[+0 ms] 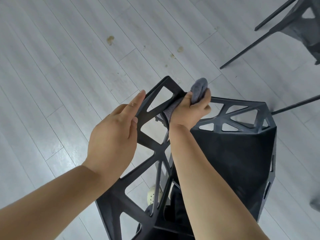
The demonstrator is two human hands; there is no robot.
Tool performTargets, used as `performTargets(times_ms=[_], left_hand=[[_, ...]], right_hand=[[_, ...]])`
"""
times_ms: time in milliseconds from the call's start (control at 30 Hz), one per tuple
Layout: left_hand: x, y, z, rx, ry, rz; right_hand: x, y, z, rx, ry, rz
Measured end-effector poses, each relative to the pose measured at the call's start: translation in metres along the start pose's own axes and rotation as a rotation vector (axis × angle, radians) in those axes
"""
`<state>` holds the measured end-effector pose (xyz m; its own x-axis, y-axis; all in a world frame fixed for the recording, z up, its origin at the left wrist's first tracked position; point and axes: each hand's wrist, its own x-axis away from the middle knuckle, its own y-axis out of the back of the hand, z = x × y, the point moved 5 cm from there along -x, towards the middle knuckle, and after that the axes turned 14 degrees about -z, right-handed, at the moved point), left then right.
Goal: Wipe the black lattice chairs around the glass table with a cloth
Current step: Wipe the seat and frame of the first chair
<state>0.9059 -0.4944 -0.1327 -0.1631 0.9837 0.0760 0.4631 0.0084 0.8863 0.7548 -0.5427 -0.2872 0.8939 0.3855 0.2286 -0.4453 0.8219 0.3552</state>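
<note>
A black lattice chair [232, 153] fills the lower middle of the head view, seen from above its backrest. My right hand [190, 110] is closed around a grey cloth [199, 89] and presses it on the top edge of the backrest. Part of the cloth hangs below the hand against a strut. My left hand [114, 135] rests on the left side of the backrest frame, fingers extended along a bar and thumb behind it. The seat below is mostly hidden by my right forearm.
A second black lattice chair [294, 23] with thin legs stands at the top right. The floor is pale grey planks with a few brownish stains [110, 39]. A light shoe [153, 194] shows through the lattice below. The glass table is not in view.
</note>
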Motion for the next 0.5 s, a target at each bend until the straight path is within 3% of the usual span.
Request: performTargets(times_ms=[200, 267, 367, 433, 500], left_hand=[[-0.003, 0.003, 0.013, 0.258, 0.194, 0.037], [-0.004, 0.003, 0.015, 0.344, 0.24, 0.056], [-0.004, 0.003, 0.017, 0.454, 0.274, 0.096], [-0.003, 0.003, 0.018, 0.514, 0.285, 0.117], [-0.003, 0.005, 0.018, 0.555, 0.287, 0.125]], right_hand=[[0.008, 0.013, 0.007, -0.122, -0.104, -0.173], [0.011, 0.017, 0.016, -0.141, 0.007, -0.19], [0.021, 0.014, 0.023, 0.075, 0.224, 0.024], [0.029, 0.008, 0.017, 0.181, 0.1, 0.248], [0.039, 0.013, 0.016, 0.14, -0.026, 0.346]])
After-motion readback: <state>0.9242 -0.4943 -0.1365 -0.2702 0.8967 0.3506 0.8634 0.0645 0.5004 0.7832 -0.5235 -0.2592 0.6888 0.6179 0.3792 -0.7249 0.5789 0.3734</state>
